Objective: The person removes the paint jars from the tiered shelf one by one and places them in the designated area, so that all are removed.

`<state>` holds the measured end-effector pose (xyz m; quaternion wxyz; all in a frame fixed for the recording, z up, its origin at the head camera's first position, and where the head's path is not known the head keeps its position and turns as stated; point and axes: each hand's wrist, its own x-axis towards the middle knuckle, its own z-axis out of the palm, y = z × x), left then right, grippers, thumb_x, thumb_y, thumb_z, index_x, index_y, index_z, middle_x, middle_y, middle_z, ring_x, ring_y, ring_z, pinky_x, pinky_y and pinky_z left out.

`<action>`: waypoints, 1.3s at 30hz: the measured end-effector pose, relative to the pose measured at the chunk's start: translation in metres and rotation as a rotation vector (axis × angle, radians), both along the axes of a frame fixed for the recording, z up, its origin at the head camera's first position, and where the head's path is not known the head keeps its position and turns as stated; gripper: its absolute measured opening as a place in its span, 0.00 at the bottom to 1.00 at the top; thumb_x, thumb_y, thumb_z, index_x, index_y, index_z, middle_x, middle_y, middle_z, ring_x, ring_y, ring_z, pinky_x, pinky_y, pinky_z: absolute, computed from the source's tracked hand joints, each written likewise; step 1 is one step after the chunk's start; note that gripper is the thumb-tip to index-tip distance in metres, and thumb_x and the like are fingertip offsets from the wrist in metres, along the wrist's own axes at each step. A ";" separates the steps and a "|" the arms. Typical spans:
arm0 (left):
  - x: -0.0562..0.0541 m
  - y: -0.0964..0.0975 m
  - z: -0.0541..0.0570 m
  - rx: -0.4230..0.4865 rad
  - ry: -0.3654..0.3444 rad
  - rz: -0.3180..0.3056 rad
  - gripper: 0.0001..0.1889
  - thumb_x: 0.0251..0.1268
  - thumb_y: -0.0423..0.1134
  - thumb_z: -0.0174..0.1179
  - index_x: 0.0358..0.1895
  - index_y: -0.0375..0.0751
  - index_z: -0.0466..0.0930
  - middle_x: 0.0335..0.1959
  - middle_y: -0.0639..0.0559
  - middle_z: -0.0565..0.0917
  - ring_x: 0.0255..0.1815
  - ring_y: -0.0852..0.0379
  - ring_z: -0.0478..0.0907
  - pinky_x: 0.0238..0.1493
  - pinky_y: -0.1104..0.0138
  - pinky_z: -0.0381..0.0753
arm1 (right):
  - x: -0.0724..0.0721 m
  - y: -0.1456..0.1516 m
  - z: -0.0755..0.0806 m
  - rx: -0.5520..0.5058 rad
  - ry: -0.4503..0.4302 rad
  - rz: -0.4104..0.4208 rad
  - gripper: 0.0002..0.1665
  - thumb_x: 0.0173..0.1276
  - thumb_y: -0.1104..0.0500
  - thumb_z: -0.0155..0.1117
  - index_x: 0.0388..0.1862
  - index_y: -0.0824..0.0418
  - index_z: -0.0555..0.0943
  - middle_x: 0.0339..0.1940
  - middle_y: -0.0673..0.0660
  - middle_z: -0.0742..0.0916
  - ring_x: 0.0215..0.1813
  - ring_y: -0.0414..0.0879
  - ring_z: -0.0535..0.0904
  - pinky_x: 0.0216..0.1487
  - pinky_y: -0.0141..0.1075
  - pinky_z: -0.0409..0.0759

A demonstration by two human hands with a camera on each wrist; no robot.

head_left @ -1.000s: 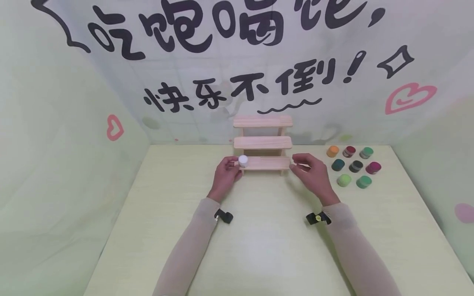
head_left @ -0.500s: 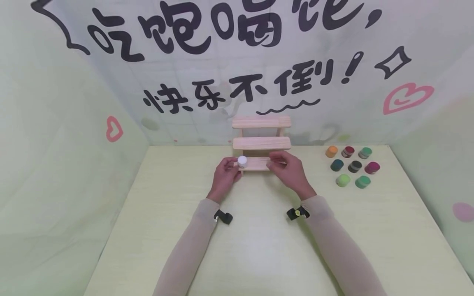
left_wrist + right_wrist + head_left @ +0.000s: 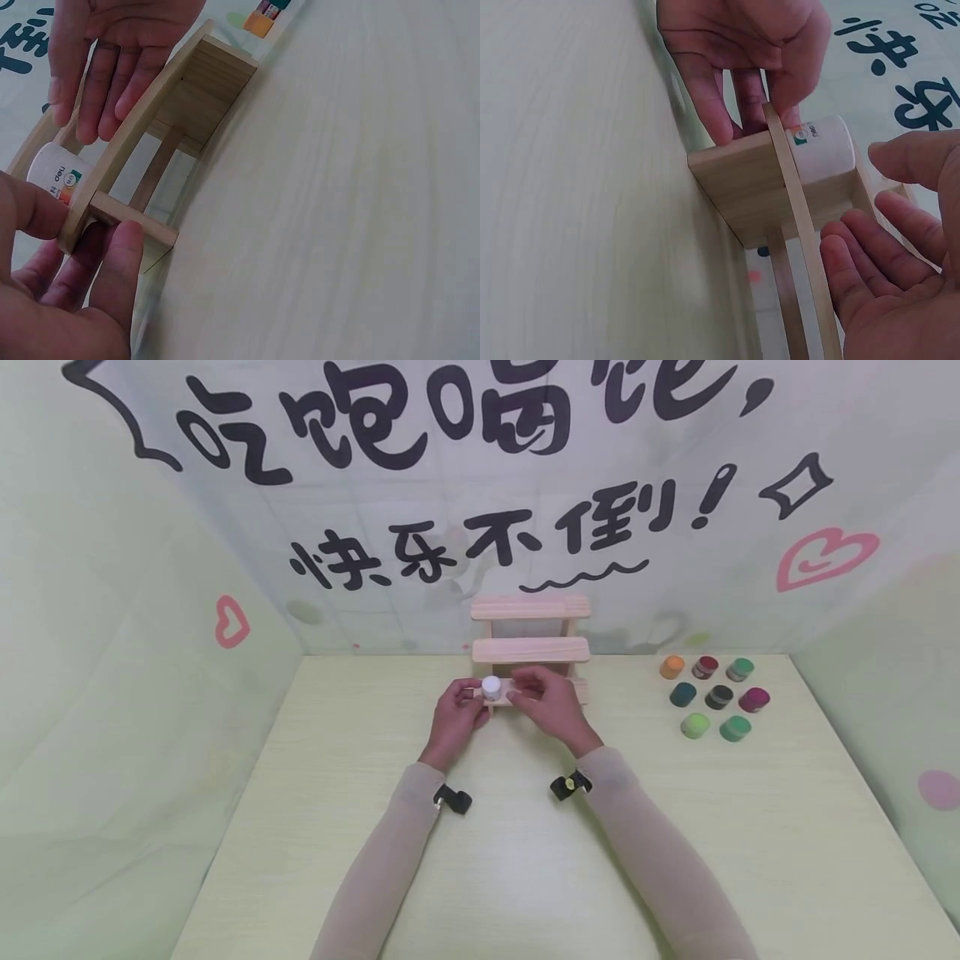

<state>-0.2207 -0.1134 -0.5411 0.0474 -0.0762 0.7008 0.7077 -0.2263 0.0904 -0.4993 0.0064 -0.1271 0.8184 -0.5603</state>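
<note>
A small white paint jar (image 3: 491, 687) stands on the left end of the lowest step of a three-tier wooden shelf (image 3: 530, 650). At that same end my left hand (image 3: 452, 720) grips the step and its leg, with a digit beside the base of the jar. My right hand (image 3: 553, 708) is over the lowest step, just right of the jar. In the right wrist view this right hand (image 3: 900, 262) has its fingers extended and apart from the jar (image 3: 826, 150), holding nothing. Label print shows on the jar (image 3: 56, 178) in the left wrist view.
Several coloured paint jars (image 3: 720, 697) stand in loose rows at the table's back right. The pale wooden table (image 3: 495, 877) meets a printed cloth backdrop (image 3: 420, 627) right behind the shelf. Cloth walls enclose both sides.
My right hand has moved left along the lowest step, from the shelf's right end to near the white jar. My left hand and the jar have stayed in place.
</note>
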 end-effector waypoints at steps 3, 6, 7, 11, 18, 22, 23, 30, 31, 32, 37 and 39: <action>-0.001 0.000 0.000 0.003 -0.001 0.000 0.16 0.74 0.33 0.62 0.61 0.48 0.80 0.49 0.46 0.83 0.42 0.56 0.86 0.50 0.66 0.93 | -0.003 -0.007 0.001 -0.010 0.004 0.013 0.25 0.70 0.60 0.74 0.64 0.66 0.82 0.59 0.64 0.88 0.60 0.59 0.88 0.64 0.46 0.88; -0.001 0.000 0.001 0.001 -0.002 0.001 0.15 0.74 0.33 0.62 0.60 0.49 0.80 0.49 0.47 0.83 0.43 0.56 0.87 0.50 0.66 0.92 | -0.005 -0.014 0.002 -0.004 0.005 0.027 0.26 0.70 0.59 0.75 0.64 0.64 0.83 0.59 0.64 0.89 0.60 0.58 0.88 0.64 0.46 0.88; -0.001 0.000 0.001 0.000 -0.001 0.001 0.15 0.74 0.33 0.62 0.60 0.49 0.80 0.49 0.47 0.83 0.43 0.56 0.87 0.51 0.66 0.92 | -0.006 -0.016 0.002 0.009 0.008 0.031 0.26 0.70 0.58 0.75 0.65 0.62 0.83 0.59 0.63 0.89 0.59 0.58 0.88 0.63 0.46 0.89; -0.001 -0.001 0.002 0.005 0.001 -0.002 0.15 0.74 0.33 0.62 0.60 0.48 0.80 0.48 0.48 0.82 0.42 0.55 0.87 0.51 0.64 0.93 | -0.010 -0.022 0.003 0.076 0.021 0.047 0.28 0.69 0.55 0.76 0.66 0.61 0.83 0.58 0.61 0.89 0.56 0.56 0.87 0.59 0.48 0.89; -0.001 -0.002 0.000 0.016 0.011 0.002 0.15 0.73 0.32 0.62 0.60 0.47 0.81 0.48 0.48 0.80 0.41 0.56 0.87 0.50 0.64 0.93 | -0.013 -0.029 0.003 0.153 0.044 0.062 0.31 0.69 0.55 0.76 0.69 0.63 0.81 0.52 0.59 0.89 0.51 0.53 0.84 0.53 0.44 0.86; -0.001 -0.002 0.000 0.017 0.019 0.005 0.16 0.73 0.31 0.62 0.60 0.46 0.81 0.48 0.47 0.80 0.40 0.56 0.87 0.49 0.65 0.93 | -0.012 -0.030 0.002 0.162 0.040 0.052 0.28 0.70 0.53 0.76 0.66 0.61 0.83 0.49 0.57 0.89 0.49 0.51 0.82 0.50 0.40 0.83; -0.001 -0.002 -0.001 0.016 0.018 0.003 0.16 0.73 0.32 0.62 0.60 0.46 0.81 0.48 0.47 0.80 0.40 0.56 0.87 0.49 0.65 0.93 | -0.012 -0.029 0.002 0.166 0.041 0.048 0.27 0.70 0.53 0.76 0.65 0.61 0.84 0.49 0.57 0.89 0.49 0.51 0.82 0.50 0.40 0.83; 0.000 -0.001 -0.002 0.010 0.011 -0.009 0.16 0.73 0.32 0.61 0.60 0.47 0.80 0.47 0.47 0.82 0.41 0.56 0.87 0.49 0.65 0.93 | -0.007 -0.023 0.001 0.166 0.033 0.027 0.23 0.69 0.52 0.77 0.60 0.57 0.86 0.50 0.56 0.89 0.49 0.51 0.84 0.53 0.45 0.87; 0.000 -0.001 -0.002 0.009 0.011 -0.009 0.16 0.73 0.32 0.61 0.60 0.47 0.80 0.47 0.47 0.82 0.41 0.56 0.87 0.49 0.65 0.93 | -0.007 -0.022 0.001 0.162 0.028 0.024 0.23 0.69 0.52 0.77 0.60 0.56 0.86 0.51 0.56 0.89 0.50 0.51 0.85 0.53 0.45 0.87; 0.000 -0.001 -0.002 0.009 0.010 -0.007 0.16 0.73 0.32 0.61 0.60 0.47 0.80 0.47 0.47 0.82 0.41 0.56 0.87 0.49 0.65 0.93 | -0.006 -0.020 0.001 0.155 0.021 0.023 0.23 0.69 0.52 0.77 0.60 0.56 0.86 0.53 0.56 0.89 0.50 0.51 0.85 0.53 0.45 0.88; 0.000 -0.001 -0.001 0.009 0.009 0.000 0.16 0.73 0.31 0.61 0.59 0.47 0.81 0.47 0.47 0.82 0.41 0.56 0.86 0.48 0.66 0.93 | -0.002 -0.012 0.002 0.098 0.001 0.027 0.23 0.69 0.54 0.77 0.60 0.57 0.85 0.56 0.57 0.90 0.53 0.52 0.89 0.56 0.44 0.91; 0.001 0.000 -0.001 0.006 0.007 0.000 0.16 0.73 0.31 0.61 0.59 0.48 0.81 0.47 0.47 0.82 0.41 0.56 0.86 0.48 0.66 0.93 | 0.000 -0.008 0.004 0.078 -0.001 0.028 0.23 0.69 0.55 0.77 0.60 0.59 0.85 0.56 0.59 0.89 0.54 0.54 0.89 0.57 0.45 0.91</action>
